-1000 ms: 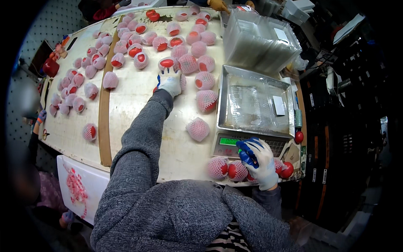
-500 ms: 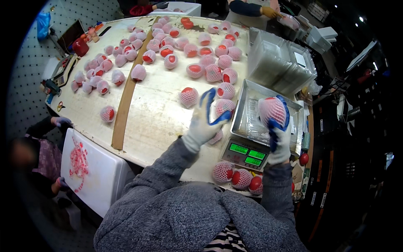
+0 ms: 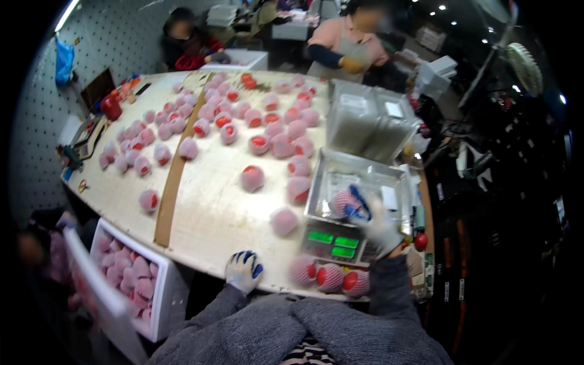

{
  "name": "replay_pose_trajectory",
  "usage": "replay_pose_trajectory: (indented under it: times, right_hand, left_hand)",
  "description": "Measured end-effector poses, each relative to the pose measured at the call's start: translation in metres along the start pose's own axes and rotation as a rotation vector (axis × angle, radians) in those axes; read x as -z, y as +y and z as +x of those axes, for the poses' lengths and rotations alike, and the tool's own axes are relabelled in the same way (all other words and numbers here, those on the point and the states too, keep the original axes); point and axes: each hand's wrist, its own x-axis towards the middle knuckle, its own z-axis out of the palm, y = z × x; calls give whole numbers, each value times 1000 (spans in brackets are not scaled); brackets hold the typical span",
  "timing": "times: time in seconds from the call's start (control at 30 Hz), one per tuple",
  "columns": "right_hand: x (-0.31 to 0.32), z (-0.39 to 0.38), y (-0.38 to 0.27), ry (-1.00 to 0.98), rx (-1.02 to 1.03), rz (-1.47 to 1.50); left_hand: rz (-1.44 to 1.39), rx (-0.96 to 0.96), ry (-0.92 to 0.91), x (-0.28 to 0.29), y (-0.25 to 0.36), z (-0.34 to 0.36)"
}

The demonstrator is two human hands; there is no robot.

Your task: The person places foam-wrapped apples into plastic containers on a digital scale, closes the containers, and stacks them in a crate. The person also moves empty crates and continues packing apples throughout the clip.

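My right hand, in a white glove with blue fingers, is closed round a red round fruit in a pink foam net. It holds the fruit over the metal pan of a weighing scale, low near the clear plastic tray in it; whether it touches is unclear. The scale's green display is lit. My left hand, gloved alike, rests palm down at the table's near edge, fingers stretched and nothing in them. A netted fruit lies to its upper right.
Many netted fruits lie across the white table, split by a brown strip. Several line the near edge below the scale. Stacked clear trays stand beyond it. At left, a person holds the lid of a white foam box of netted fruit.
My left hand has drawn back to the near table edge. My right hand has lowered the netted fruit toward the pan. The box at left has been opened, its lid tilted leftward. The view has tipped up.
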Motion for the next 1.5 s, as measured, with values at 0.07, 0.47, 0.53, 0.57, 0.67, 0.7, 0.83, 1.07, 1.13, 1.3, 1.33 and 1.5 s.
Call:
replay_pose_trajectory:
  times: [0.07, 0.47, 0.53, 0.57, 0.67, 0.7, 0.83, 1.07, 1.13, 1.3, 1.33, 1.5]
  right_hand:
    - [-16, -29, -14, -72, -66, 128]
    - [86, -102, 19, 743, -42, -51]
    - [144, -126, 35, 1097, -199, -162]
    - [177, -140, 40, 1229, -165, -372]
    - [251, -183, 54, 1081, -1050, -956]
    - [273, -188, 64, 986, -1079, -1203]
    - [304, -208, 90, 427, -1340, -976]
    - [289, -209, 95, 579, -1232, -1050]
    - [290, -208, 92, 518, -1282, -1008]
    - [290, -214, 90, 478, -1163, -1036]
    - [290, -215, 91, 476, -1154, -1053]
    - [291, -214, 89, 487, -1162, -1002]
  left_hand:
    - [10, -4, 47, -7, -2, -1]
    - [12, -25, -4, -16, -8, -2]
    - [27, -26, 6, -18, -9, -3]
    - [36, -19, 7, -19, -9, -3]
    - [54, -6, -4, -19, -8, -3]
    - [68, -3, -13, -19, -8, -3]
    - [91, 16, -62, -19, -7, -4]
    - [89, 42, -51, -21, -8, -6]
    - [102, 66, -40, -21, -7, -6]
    - [94, 61, 62, -21, -2, -9]
    - [108, 70, 68, -21, -1, -9]
    - [96, 142, 76, -19, 4, -8]
